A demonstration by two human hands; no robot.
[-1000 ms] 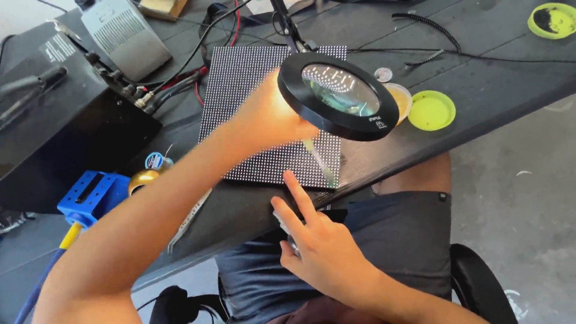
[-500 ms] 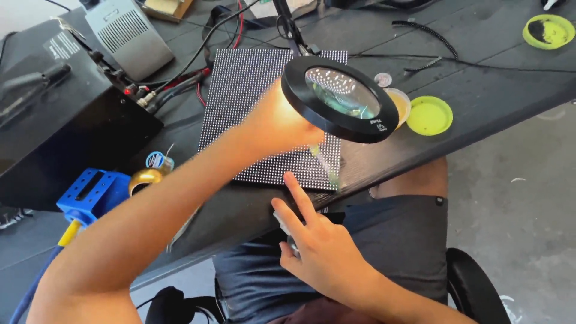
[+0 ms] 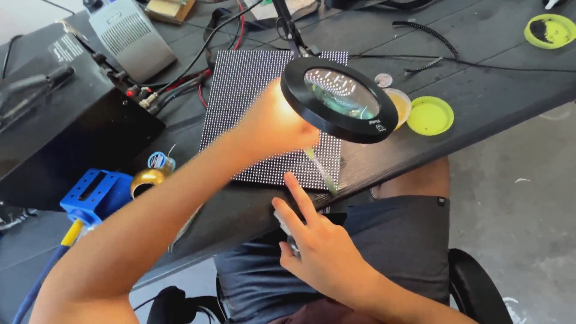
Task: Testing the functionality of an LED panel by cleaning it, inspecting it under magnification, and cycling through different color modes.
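A square LED matrix panel (image 3: 252, 102) with a fine grid of dots lies on the dark table. A round black magnifier lamp (image 3: 339, 99) hangs above its right part. My left hand (image 3: 273, 126) is under the lamp in bright light. It is closed on a thin pale tool (image 3: 321, 171) that slants down to the panel's near right corner. My right hand (image 3: 321, 252) lies at the table's near edge, its index finger stretched out and touching the panel's front rim. Its other fingers are loosely spread, and a small pale thing under the palm is hard to make out.
A black box (image 3: 66, 126) and a grey unit (image 3: 129, 36) with red and black cables stand at the left. A blue holder (image 3: 96, 192), a brass cup (image 3: 147, 179) and a small spool (image 3: 159, 161) lie near the front. Yellow-green lids (image 3: 429, 115) (image 3: 549, 30) lie at the right.
The view has shifted a little. Both hands keep their places at the panel.
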